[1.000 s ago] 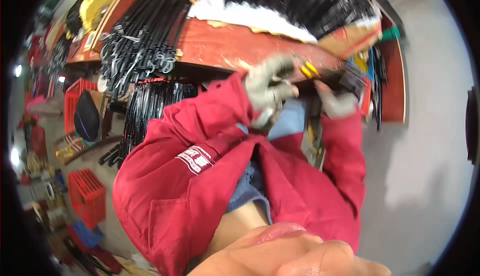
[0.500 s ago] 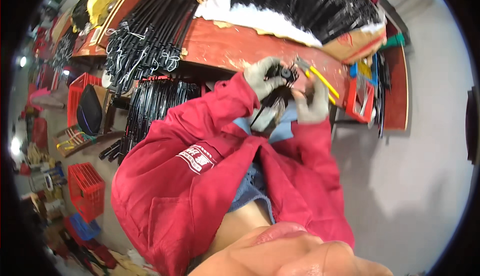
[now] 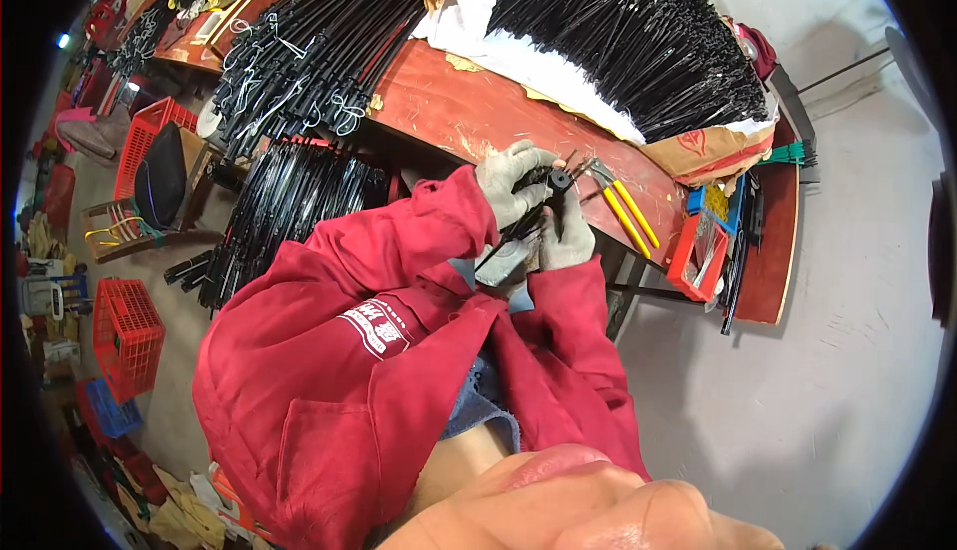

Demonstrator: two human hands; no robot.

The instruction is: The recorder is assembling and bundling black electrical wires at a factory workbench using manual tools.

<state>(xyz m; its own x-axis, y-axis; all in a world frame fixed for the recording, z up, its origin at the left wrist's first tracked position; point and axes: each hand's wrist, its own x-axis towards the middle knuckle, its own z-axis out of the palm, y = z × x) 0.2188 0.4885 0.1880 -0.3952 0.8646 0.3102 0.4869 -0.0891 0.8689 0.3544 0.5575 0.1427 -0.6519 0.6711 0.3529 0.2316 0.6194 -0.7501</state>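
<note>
My left hand (image 3: pixel 510 183), in a pale grey work glove, is closed round a thin black rod close to its end. A round black fitting (image 3: pixel 560 180) on that end shows beyond the fingertips. My right hand (image 3: pixel 568 238), gloved with bare fingertips, pinches the same end from below, right beside the left. The exact contact of its fingers is partly hidden. Just to the right, pliers (image 3: pixel 626 209) with yellow handles lie on the red tabletop (image 3: pixel 439 102), jaws pointing toward the hands.
Black rods with white strings (image 3: pixel 289 72) lie at the table's left. A large heap of black rods (image 3: pixel 618 42) rests on white paper and cardboard at the back. A red bin (image 3: pixel 696 263) and a blue bin (image 3: pixel 714 203) sit at the right edge. Plastic-wrapped rods (image 3: pixel 284 201) are stacked below.
My right hand has moved left, away from the pliers, and closed on the rod's end beside my left hand. The pliers now lie in plain sight. The whole view has shifted slightly.
</note>
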